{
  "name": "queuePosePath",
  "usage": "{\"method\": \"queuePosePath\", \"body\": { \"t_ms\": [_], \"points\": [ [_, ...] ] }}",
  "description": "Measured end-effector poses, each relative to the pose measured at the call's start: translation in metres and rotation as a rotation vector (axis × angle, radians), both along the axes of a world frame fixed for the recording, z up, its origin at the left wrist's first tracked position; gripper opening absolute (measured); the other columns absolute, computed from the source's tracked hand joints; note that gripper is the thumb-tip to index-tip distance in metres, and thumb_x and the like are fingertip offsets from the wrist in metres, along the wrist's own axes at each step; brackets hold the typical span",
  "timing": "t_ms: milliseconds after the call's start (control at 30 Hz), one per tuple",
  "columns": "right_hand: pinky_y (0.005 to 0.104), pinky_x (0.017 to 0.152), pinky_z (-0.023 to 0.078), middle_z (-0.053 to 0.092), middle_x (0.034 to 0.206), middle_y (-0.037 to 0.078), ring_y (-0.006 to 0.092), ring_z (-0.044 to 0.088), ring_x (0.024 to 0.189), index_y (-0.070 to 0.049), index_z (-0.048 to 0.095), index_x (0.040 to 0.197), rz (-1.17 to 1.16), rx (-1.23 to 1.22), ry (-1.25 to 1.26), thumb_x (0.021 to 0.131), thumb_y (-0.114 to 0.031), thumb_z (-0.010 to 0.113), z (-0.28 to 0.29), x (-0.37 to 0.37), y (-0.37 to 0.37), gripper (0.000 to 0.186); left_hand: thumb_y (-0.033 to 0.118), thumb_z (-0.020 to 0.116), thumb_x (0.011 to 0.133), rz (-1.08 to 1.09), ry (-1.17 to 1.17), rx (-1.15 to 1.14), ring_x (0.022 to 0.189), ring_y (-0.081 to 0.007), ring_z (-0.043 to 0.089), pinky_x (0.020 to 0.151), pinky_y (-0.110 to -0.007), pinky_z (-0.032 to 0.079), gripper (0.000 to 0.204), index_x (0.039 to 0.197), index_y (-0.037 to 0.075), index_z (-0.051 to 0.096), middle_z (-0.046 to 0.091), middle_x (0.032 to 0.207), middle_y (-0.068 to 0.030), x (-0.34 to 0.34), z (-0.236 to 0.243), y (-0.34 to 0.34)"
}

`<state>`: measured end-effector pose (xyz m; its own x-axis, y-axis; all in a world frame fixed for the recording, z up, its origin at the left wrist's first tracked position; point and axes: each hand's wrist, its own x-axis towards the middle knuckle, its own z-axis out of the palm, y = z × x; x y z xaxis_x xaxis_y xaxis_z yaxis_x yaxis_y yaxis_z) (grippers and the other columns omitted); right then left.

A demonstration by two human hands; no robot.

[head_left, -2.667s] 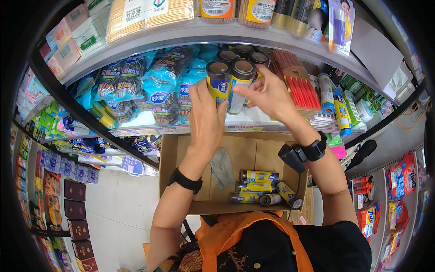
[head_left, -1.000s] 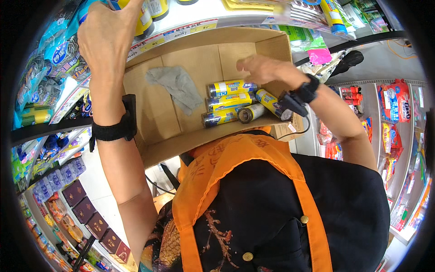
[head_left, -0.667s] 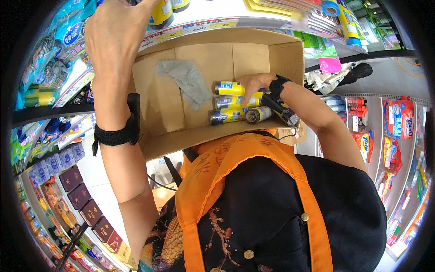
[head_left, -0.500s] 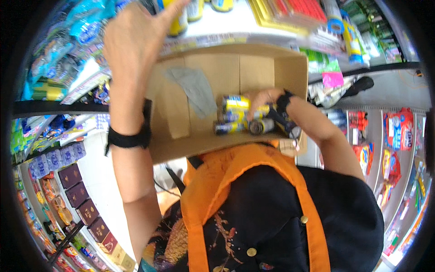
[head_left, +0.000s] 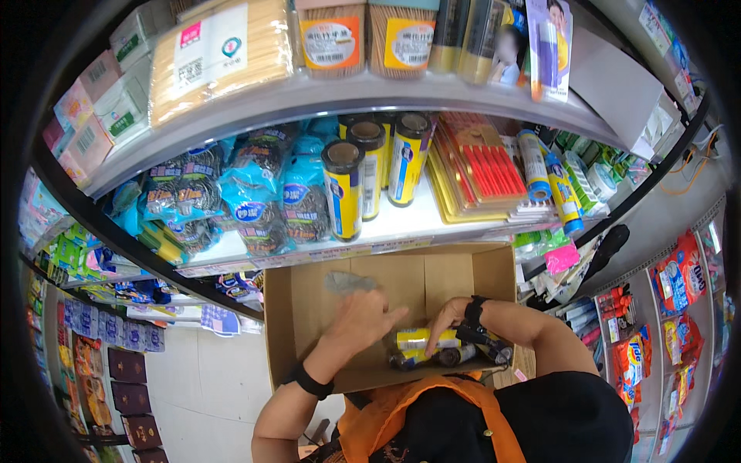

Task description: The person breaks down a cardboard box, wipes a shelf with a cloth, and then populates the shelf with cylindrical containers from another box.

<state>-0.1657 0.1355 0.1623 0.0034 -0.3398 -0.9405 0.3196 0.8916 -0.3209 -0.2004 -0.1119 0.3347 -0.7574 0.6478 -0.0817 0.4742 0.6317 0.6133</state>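
Observation:
My left hand (head_left: 361, 318) hangs over the left part of an open cardboard box (head_left: 309, 347), thumb held apart, nothing in it. In the box's right front part lie several yellow-and-blue wrapped rolls (head_left: 413, 338) with dark ends, which look like bin-bag rolls. My right hand (head_left: 449, 318) reaches down among them, its fingers bent over one roll; its fingertips are partly hidden. Farther back in the box, beyond my left hand, lies a crumpled grey cloth-like piece (head_left: 347, 282). More such rolls (head_left: 344, 189) stand upright on the white shelf behind the box.
Blue bags of steel scourers (head_left: 262, 189) stand left of the shelved rolls, red-and-yellow carded packs (head_left: 486, 174) to their right. An upper shelf (head_left: 370, 96) juts out above, holding toothpick tubs (head_left: 332, 35). The shelf's front edge (head_left: 386, 245) borders the box's far side.
My left hand has come back from the shelf rolls to above the box. My right hand stays among the rolls in the box. The view has tilted up, showing more shelf.

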Motion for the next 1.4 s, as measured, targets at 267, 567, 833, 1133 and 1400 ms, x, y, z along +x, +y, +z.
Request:
{"method": "queuePosePath", "body": {
  "t_ms": [267,567,833,1133,1400],
  "points": [
    [0.0329,0.094,0.042,0.051,0.135,0.012,0.0232,0.049,0.118,-0.010,0.049,0.137,-0.027,0.060,-0.185,0.065,-0.053,0.081,0.056,-0.009,-0.001,0.090,0.053,0.062,0.083,-0.201,-0.233,-0.234,0.066,-0.0391,0.065,0.065,-0.046,0.051,0.060,0.065,-0.004,0.065,0.064,0.067,-0.0244,-0.008,-0.041,-0.011],
    [0.0325,0.088,0.047,0.061,0.116,0.011,0.0210,0.058,0.104,-0.002,0.049,0.130,-0.496,-0.329,0.119,0.070,-0.030,0.082,0.160,0.046,0.023,0.074,0.071,0.052,0.083,-0.013,-0.531,-0.199,0.053,-0.0254,0.065,0.056,-0.035,0.054,0.080,0.082,-0.008,0.063,0.065,0.070,-0.0193,0.000,-0.009,-0.024],
    [0.0304,0.086,0.047,0.060,0.110,0.006,0.0145,0.056,0.099,-0.003,0.051,0.127,-0.516,-0.794,1.068,0.068,-0.024,0.082,0.264,0.032,-0.009,0.070,0.019,0.077,0.079,0.013,-0.356,0.729,0.079,-0.0165,0.066,0.056,-0.027,0.054,0.060,0.127,0.007,0.043,0.062,0.097,-0.0084,0.015,0.120,-0.002],
    [0.0327,0.091,0.048,0.062,0.113,0.006,0.0139,0.058,0.102,-0.001,0.051,0.126,-0.969,-0.890,1.679,0.077,-0.015,0.081,0.247,-0.057,-0.026,0.059,0.008,0.077,0.075,0.075,0.820,0.682,0.088,-0.0353,0.063,0.072,-0.039,0.052,0.056,0.123,-0.001,0.047,0.056,0.110,-0.0205,-0.032,0.136,0.024],
    [0.0412,0.100,0.037,0.051,0.119,0.020,0.0347,0.046,0.112,0.001,0.038,0.132,-0.680,-0.270,2.106,0.079,-0.025,0.078,0.211,-0.073,-0.031,0.071,-0.002,0.076,0.070,0.206,0.767,0.491,0.072,-0.0207,0.059,0.063,-0.030,0.050,0.058,0.123,0.004,0.055,0.048,0.121,-0.0138,-0.045,0.125,0.038]
  ]
}}
